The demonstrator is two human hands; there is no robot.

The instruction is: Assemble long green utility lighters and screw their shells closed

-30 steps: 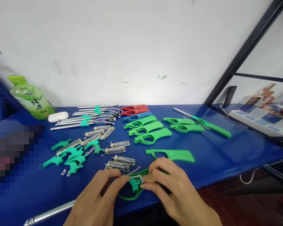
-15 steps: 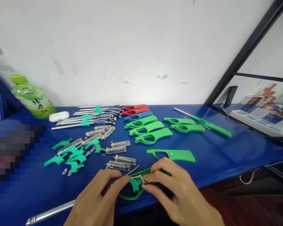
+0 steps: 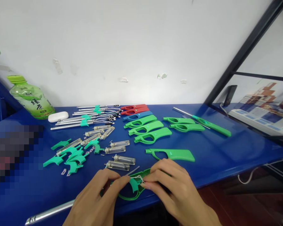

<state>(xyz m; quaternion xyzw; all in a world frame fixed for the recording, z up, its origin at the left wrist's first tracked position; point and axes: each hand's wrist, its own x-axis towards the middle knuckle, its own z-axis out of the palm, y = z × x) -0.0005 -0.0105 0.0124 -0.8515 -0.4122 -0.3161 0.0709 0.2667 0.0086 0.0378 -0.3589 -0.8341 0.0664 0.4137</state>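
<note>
Both my hands work on a green lighter shell at the near edge of the blue table. My left hand pinches the shell's left part beside a teal trigger piece. My right hand pinches the thin white wire at the trigger and covers the shell's right end. A metal tube runs leftward from under my left hand. Another green shell half lies just beyond my right hand.
Rows of green, red and blue lighter shells, metal tubes with wires, clear gas tanks and teal triggers cover the table. A green tea bottle and white earbud case stand far left. A black frame rises right.
</note>
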